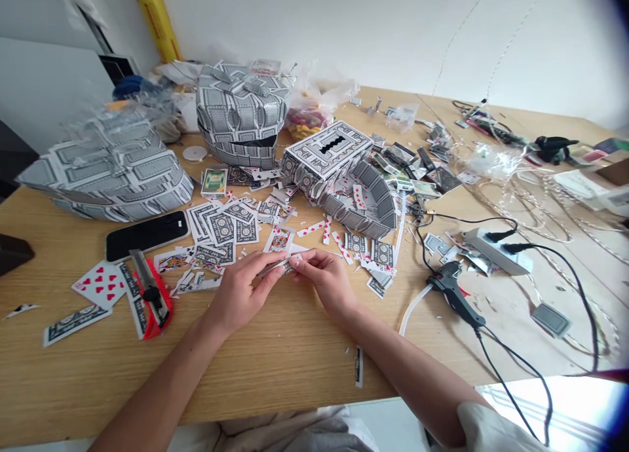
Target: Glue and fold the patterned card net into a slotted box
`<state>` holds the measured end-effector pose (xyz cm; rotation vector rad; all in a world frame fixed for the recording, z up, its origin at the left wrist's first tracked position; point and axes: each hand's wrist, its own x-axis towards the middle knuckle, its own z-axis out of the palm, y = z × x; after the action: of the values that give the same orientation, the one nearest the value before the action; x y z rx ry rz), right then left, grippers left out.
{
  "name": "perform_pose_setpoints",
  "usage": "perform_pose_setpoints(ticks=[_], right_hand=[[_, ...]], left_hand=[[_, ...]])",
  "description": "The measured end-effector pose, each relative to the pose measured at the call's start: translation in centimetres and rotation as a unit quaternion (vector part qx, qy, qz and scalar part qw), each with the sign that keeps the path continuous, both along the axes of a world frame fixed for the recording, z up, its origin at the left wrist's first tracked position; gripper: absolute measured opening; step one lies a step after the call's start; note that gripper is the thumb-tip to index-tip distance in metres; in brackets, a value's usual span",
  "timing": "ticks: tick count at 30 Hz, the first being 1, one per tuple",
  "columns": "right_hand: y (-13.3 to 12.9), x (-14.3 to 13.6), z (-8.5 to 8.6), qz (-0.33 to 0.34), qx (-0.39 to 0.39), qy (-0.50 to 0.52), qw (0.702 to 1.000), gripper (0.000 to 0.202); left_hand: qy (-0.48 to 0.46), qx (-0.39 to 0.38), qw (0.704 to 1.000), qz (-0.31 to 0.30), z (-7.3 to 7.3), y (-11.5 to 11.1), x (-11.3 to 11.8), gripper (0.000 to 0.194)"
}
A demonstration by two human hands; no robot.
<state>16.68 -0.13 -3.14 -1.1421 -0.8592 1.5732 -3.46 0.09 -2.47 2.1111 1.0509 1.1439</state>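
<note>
Both hands meet over the middle of the table, pinching a small folded piece of playing card between them. My left hand has its thumb and fingers closed on the piece's left part. On its right end, my right hand grips with thumb and forefinger. Just beyond the fingers lie a face card, cut card strips and a pile of patterned cards. Behind them stands a half-built structure of folded cards with an open, curved wall.
Two woven card models stand at the back left. A black phone and a red box cutter lie left. At right are a glue gun, a power strip and looping cables.
</note>
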Motion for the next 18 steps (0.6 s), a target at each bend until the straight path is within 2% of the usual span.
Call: perform_pose_setpoints(ticks=[4,18], right_hand=[[0.03,0.12,0.25,-0.003,-0.005,0.003,1.000,0.036],[-0.23,-0.06,0.44,0.010,-0.007,0.002,1.000,0.034]], left_hand=[[-0.005,0.004,1.000,-0.011,-0.11,0.09,0.00,0.023],[-0.050,-0.056,0.997,-0.003,0.23,0.01,0.21,0.019]])
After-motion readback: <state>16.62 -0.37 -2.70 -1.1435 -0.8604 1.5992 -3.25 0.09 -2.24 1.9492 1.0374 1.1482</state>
